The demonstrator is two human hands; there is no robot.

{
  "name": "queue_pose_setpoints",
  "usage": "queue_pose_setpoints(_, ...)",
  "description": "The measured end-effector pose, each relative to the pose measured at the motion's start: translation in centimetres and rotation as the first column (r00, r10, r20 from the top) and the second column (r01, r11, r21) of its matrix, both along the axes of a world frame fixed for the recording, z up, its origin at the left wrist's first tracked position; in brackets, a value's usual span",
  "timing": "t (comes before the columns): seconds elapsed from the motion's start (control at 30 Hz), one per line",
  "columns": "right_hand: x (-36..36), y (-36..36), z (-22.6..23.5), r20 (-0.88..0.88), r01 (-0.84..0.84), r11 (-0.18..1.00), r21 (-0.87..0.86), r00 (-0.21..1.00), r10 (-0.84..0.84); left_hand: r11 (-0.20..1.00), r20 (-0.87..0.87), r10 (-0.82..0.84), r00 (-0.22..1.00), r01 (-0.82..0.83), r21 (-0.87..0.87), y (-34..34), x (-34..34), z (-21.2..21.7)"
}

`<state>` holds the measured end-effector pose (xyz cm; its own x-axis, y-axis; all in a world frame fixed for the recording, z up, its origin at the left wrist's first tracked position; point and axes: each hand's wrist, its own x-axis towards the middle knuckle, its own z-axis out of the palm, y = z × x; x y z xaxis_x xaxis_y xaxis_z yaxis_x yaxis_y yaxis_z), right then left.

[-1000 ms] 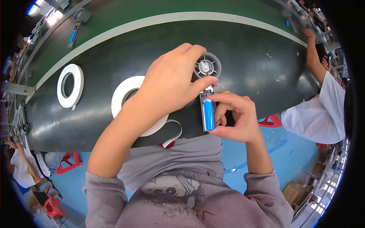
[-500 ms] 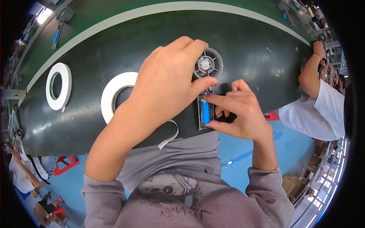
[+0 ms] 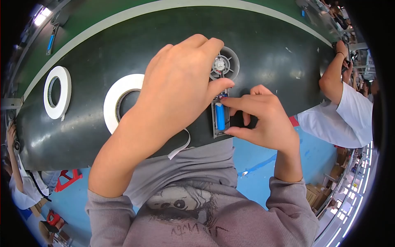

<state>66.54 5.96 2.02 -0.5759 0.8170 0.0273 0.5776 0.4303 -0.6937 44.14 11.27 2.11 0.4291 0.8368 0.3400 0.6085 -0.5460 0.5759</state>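
Note:
An opened handheld fan lies at the table's front edge, a grey round housing (image 3: pixel 234 66) with a motor in its middle and a narrow handle tray below. In that handle sits a blue cylindrical battery (image 3: pixel 220 117), whitish at its upper end, below a small circuit board mostly covered by fingers. My left hand (image 3: pixel 181 78) is closed on the fan housing from the left, its fingertips hidden behind the rim and its thumb across the neck. My right hand (image 3: pixel 261 117) grips the handle, index finger at the battery's upper end, thumb at the handle's lower right edge.
A roll of white tape (image 3: pixel 113 99) lies partly behind my left forearm, another roll (image 3: pixel 68 94) farther left. A loose white strip (image 3: pixel 181 148) hangs at the table edge. Another fan part with a blue battery (image 3: pixel 51 43) lies far left. A co-worker's arm (image 3: pixel 332 78) rests at the right.
The whole view has shifted slightly, moving the scene a little left and up. Both hands keep nearly the same hold on the fan; the right index finger still lies at the battery's upper end.

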Motion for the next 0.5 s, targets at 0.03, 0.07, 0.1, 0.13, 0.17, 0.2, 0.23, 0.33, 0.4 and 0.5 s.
queue_pose_setpoints(0.03, 0.3, -0.2, -0.3, 0.003, -0.002, 1.000, 0.001, 1.000, 0.002, 1.000, -0.001, -0.002, 1.000, 0.002, 0.000, 0.0, 0.1, 0.0)
queue_pose_setpoints(0.07, 0.5, -0.5, -0.8, -0.082, 0.062, 0.996, 0.057, 0.995, -0.057, 1.000, -0.002, -0.004, 1.000, 0.004, -0.001, -0.1, 0.1, 0.1)
queue_pose_setpoints(0.1, 0.6, -0.8, -1.1, -0.170, 0.129, 0.986, 0.107, 0.979, -0.110, 1.000, 0.000, -0.001, 1.000, 0.001, -0.001, -0.1, 0.2, 0.1)
queue_pose_setpoints(0.13, 0.4, -1.2, -1.0, -0.168, 0.130, 0.986, 0.107, 0.980, -0.111, 1.000, -0.003, -0.002, 1.000, 0.002, -0.001, -0.1, 0.3, 0.2)
queue_pose_setpoints(0.17, -0.1, -1.7, -0.9, -0.196, 0.271, 0.962, 0.029, 0.945, -0.260, 1.000, -0.006, -0.002, 1.000, 0.002, 0.000, -0.1, 0.3, 0.2)
queue_pose_setpoints(0.2, -0.6, -1.9, -0.9, -0.212, 0.404, 0.913, -0.052, 0.889, -0.405, 1.000, -0.005, -0.002, 1.000, 0.002, -0.001, -0.1, 0.3, 0.2)
queue_pose_setpoints(0.23, -1.1, -2.0, -1.1, -0.210, 0.405, 0.913, -0.052, 0.889, -0.407, 1.000, -0.010, 0.002, 1.000, -0.002, 0.005, -0.1, 0.3, 0.2)
queue_pose_setpoints(0.33, -2.5, -2.2, -1.6, -0.183, 0.438, 0.878, -0.190, 0.863, -0.470, 1.000, -0.013, 0.004, 1.000, -0.004, 0.016, 0.0, 0.3, 0.0)
queue_pose_setpoints(0.4, -3.0, -2.3, -1.6, -0.118, 0.419, 0.882, -0.213, 0.886, -0.449, 1.000, -0.008, 0.000, 1.000, 0.000, 0.022, 0.0, 0.3, 0.0)
queue_pose_setpoints(0.5, -3.2, -2.0, -0.8, -0.014, 0.429, 0.863, -0.267, 0.894, -0.448, 1.000, -0.023, 0.004, 1.000, -0.004, 0.008, -0.1, 0.2, 0.2)
